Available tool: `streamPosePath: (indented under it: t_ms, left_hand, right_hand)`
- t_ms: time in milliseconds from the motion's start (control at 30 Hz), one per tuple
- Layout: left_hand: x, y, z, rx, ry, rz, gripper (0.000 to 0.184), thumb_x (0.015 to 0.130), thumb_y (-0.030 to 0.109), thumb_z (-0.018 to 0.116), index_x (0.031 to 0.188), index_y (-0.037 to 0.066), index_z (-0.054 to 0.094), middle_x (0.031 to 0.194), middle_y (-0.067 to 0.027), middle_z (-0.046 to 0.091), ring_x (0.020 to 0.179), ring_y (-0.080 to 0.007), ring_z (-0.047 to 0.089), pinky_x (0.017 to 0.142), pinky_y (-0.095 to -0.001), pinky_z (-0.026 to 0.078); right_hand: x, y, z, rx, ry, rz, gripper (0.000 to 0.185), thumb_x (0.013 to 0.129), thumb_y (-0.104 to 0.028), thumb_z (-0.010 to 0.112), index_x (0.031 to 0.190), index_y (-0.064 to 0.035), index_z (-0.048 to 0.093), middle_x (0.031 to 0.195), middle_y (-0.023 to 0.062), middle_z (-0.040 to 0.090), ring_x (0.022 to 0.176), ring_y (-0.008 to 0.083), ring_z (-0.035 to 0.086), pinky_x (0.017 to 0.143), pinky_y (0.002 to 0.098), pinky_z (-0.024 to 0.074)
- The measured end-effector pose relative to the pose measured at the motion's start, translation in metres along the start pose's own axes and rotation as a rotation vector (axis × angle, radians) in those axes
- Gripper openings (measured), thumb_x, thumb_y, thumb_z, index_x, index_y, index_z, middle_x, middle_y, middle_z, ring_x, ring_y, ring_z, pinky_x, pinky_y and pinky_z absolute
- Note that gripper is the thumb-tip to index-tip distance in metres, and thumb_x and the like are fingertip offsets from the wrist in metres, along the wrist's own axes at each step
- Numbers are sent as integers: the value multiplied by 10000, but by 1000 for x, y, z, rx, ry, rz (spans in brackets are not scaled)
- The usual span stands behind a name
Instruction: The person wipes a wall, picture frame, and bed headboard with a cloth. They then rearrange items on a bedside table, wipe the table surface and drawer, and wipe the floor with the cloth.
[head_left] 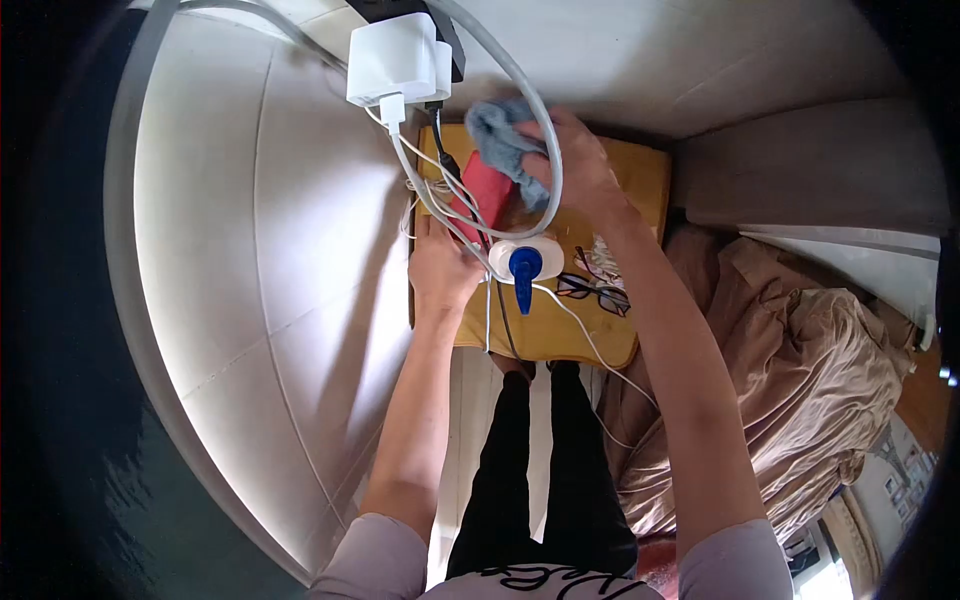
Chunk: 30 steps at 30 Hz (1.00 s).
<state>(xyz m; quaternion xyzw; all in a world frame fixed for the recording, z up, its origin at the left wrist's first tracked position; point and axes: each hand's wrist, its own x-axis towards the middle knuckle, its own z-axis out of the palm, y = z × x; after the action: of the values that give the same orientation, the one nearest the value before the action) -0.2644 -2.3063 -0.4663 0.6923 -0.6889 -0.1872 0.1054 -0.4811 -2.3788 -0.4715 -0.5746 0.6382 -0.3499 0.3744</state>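
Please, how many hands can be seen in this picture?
2: the right hand holds the grey-blue cloth; the left hand is beside the red object, near the yellow table's left edge.

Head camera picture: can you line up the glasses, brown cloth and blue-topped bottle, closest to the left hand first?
1. Blue-topped bottle: just right of the left hand in the picture.
2. Glasses: farther right, on the yellow table.
3. Brown cloth: heaped at the right, beyond the yellow table.
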Motion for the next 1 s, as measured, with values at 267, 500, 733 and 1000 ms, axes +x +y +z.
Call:
streamPosePath:
  t_ms: [267,500,733,1000]
  left_hand:
    - [0,4,8,2,50,-48,434,750,295,753,1088,52,630,1066,-178,631,962,-401,648,797,-486,555]
    - [6,-7,0,-18,0,-60,413,742,279,785,1045,31,651,1120,-187,642,1024,-397,653,818,-484,560]
    - [31,6,3,-233,28,37,409,701,263,807,1001,29,657,1074,-186,645,967,-409,664,815,-475,553]
    - [36,-4,24,-136,132,296,573,665,285,870,1136,53,640,1044,-179,658,979,-394,669,803,-446,551]
  right_hand:
    - [2,-17,16,-433,-433,-479,447,674,-68,731,1112,-152,762,1025,118,601,1065,310,586,936,429,502]
    - [-9,20,-53,-553,-186,-92,387,736,-80,762,1113,-170,767,1117,82,597,1109,315,576,974,407,492]
    - [-23,52,-45,-703,-45,-38,377,777,-55,742,1124,-201,772,1268,63,579,1236,314,520,1036,424,472]
    - [-52,39,-37,-727,-382,-274,372,788,24,668,1052,-207,793,1321,57,573,1282,297,492,1094,471,423]
